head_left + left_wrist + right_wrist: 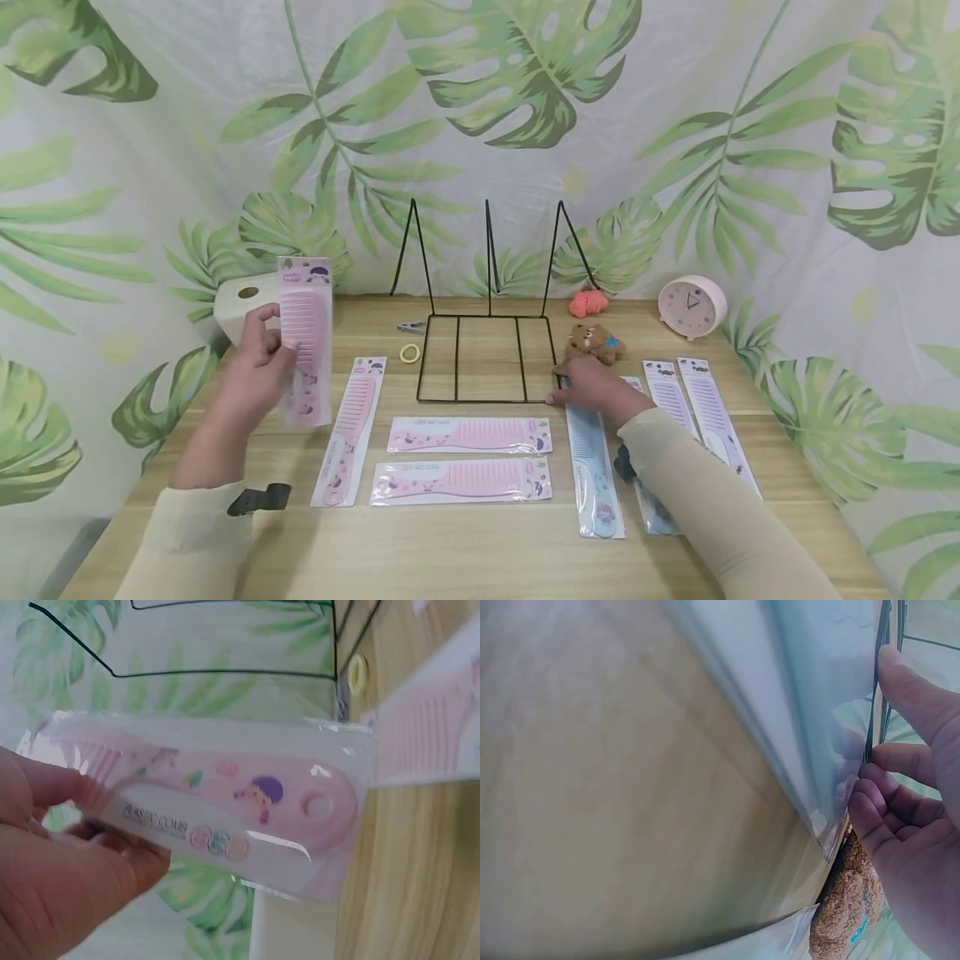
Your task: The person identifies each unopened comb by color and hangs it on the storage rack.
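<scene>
Here, the packaged pink comb is held upright over the left of the desk, long axis near vertical, handle end down, teeth toward the left. Left grip nearly closed, thumb and fingers pinching the package's left edge. Right grip curled, grasping the black wire rack near its right front corner.

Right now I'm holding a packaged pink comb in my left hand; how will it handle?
The packaged pink comb is probably fairly stiff: it stands straight though your left hand pinches it at one side. Its glossy clear wrapper shows reflections, so it may be slippery. Being flat, it seems unlikely to roll.
</scene>
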